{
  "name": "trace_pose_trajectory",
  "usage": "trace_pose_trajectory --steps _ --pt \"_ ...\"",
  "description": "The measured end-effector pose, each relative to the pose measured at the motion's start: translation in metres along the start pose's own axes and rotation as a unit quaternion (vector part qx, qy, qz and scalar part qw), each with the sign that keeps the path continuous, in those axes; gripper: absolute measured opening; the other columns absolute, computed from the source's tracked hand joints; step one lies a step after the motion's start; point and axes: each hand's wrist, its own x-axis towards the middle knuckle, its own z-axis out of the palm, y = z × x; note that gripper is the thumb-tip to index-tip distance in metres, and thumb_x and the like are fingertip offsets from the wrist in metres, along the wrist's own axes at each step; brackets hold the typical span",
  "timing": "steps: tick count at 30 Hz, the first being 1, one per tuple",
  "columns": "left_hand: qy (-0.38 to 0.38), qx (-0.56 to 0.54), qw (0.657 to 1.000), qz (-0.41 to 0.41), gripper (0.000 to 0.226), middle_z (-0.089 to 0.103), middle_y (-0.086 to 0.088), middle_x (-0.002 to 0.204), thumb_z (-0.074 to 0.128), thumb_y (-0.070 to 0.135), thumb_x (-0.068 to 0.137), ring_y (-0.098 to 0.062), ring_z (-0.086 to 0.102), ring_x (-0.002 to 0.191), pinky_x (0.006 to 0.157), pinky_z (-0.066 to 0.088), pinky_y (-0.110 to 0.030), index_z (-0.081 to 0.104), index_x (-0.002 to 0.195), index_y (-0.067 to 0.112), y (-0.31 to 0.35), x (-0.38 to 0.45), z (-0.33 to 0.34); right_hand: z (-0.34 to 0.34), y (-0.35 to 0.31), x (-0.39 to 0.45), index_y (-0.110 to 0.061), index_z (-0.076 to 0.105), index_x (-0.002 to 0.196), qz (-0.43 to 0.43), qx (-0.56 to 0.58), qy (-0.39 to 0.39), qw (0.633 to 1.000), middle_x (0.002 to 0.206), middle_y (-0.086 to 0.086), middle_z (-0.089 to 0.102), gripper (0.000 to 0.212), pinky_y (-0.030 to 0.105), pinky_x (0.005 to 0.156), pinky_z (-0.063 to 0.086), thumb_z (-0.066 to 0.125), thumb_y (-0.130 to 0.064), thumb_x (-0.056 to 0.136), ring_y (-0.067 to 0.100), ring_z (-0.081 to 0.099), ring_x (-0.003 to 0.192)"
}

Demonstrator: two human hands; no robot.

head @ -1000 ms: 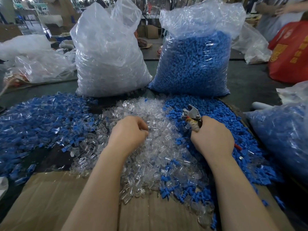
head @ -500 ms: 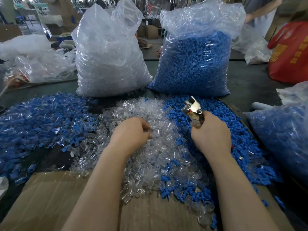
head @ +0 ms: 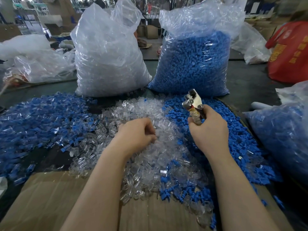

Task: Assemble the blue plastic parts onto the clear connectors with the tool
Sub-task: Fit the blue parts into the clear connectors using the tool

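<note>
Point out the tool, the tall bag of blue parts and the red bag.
tool [head: 193, 101], head view, on its metal head.
bag of blue parts [head: 195, 64], head view, on its filled middle.
red bag [head: 290, 52], head view, on its front.

Blue plastic parts, clear connectors, a silver tool, a red bag.

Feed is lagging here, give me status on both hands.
Left hand fingers curled in loose clear plastic connectors. Right hand grips silver metal crimping tool, raised. Nothing obstructing.
</note>
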Motion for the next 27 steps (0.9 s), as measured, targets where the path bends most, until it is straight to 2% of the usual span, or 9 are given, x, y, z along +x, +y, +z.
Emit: trace_pose_trajectory --steps 6,9,11,13,15,17,19,23,27 --pt "0.014 -0.019 1.0 0.003 0.018 0.067 0.013 0.078 0.076 0.031 0.083 -0.002 0.063 0.078 0.101 0.048 -0.044 0.058 0.082 0.035 0.002 0.0 0.001 0.0 -0.001 0.0 -0.031 0.051 0.085 -0.004 -0.02 -0.008 1.0 0.068 -0.016 0.05 0.013 0.032 0.06 0.031 0.064 -0.03 0.085 0.009 0.044 0.062" --pt "0.06 -0.066 0.996 0.023 0.018 0.067 0.012 0.077 0.076 0.028 0.084 0.001 0.064 0.068 0.079 0.056 -0.029 0.059 0.082 0.034 0.0 0.002 0.002 -0.002 -0.005 0.0 -0.029 0.055 0.086 -0.009 0.002 -0.015 1.0 0.072 -0.014 0.055 0.01 0.033 0.062 0.036 0.064 -0.032 0.087 0.016 0.051 0.068" --pt "0.093 -0.098 0.99 0.035 0.017 0.066 0.012 0.08 0.075 0.028 0.084 -0.002 0.064 0.073 0.068 0.051 -0.02 0.059 0.083 0.032 -0.001 0.004 0.003 -0.003 -0.008 -0.001 -0.027 0.058 0.088 -0.019 0.035 -0.024 0.999 0.075 -0.013 0.06 0.008 0.035 0.064 0.043 0.065 -0.032 0.087 0.017 0.057 0.072" --pt "0.112 -0.126 0.985 0.041 0.016 0.066 0.01 0.084 0.074 0.03 0.084 -0.007 0.064 0.081 0.071 0.052 -0.022 0.058 0.085 0.028 0.0 0.005 0.004 -0.004 -0.011 -0.002 -0.023 0.063 0.09 -0.027 0.079 -0.036 0.996 0.077 -0.012 0.063 0.008 0.037 0.067 0.049 0.066 -0.03 0.088 0.016 0.06 0.074" --pt "0.134 -0.153 0.978 0.047 0.016 0.067 0.009 0.084 0.074 0.028 0.083 -0.005 0.064 0.079 0.069 0.051 -0.021 0.058 0.085 0.027 0.001 0.005 0.005 -0.005 -0.014 -0.003 -0.021 0.064 0.09 -0.033 0.123 -0.054 0.99 0.076 -0.011 0.064 0.007 0.036 0.068 0.051 0.068 -0.027 0.088 0.011 0.06 0.072" --pt "0.162 -0.177 0.969 0.06 0.017 0.067 0.01 0.08 0.074 0.023 0.083 0.0 0.063 0.073 0.063 0.05 -0.014 0.058 0.083 0.029 0.004 0.005 0.005 -0.006 -0.016 -0.004 -0.023 0.065 0.087 -0.04 0.167 -0.069 0.983 0.075 -0.011 0.065 0.004 0.029 0.067 0.05 0.069 -0.023 0.089 0.008 0.06 0.073" --pt "0.177 -0.193 0.962 0.081 0.02 0.067 0.01 0.078 0.074 0.019 0.082 0.001 0.063 0.072 0.062 0.051 -0.011 0.058 0.082 0.03 0.009 0.005 0.005 -0.008 -0.019 -0.004 -0.029 0.063 0.083 -0.051 0.21 -0.077 0.973 0.075 -0.009 0.067 0.013 0.021 0.066 0.05 0.069 -0.02 0.089 0.006 0.062 0.074" --pt "0.178 -0.209 0.955 0.115 0.024 0.07 0.01 0.076 0.074 0.012 0.08 -0.001 0.066 0.069 0.063 0.052 -0.012 0.058 0.082 0.03 0.017 0.002 0.009 -0.01 -0.027 -0.006 -0.032 0.061 0.081 -0.076 0.264 -0.101 0.956 0.077 -0.022 0.067 0.022 0.009 0.063 0.046 0.07 -0.014 0.089 -0.004 0.061 0.069" --pt "0.142 -0.283 0.942 0.111 0.022 0.073 0.001 0.081 0.074 0.004 0.08 -0.015 0.07 0.073 0.066 0.057 -0.023 0.063 0.089 0.022 0.026 0.001 0.013 -0.008 -0.028 -0.008 -0.03 0.062 0.081 -0.08 0.277 -0.119 0.95 0.07 -0.019 0.065 0.021 0.012 0.056 0.043 0.069 -0.013 0.09 -0.003 0.056 0.061"
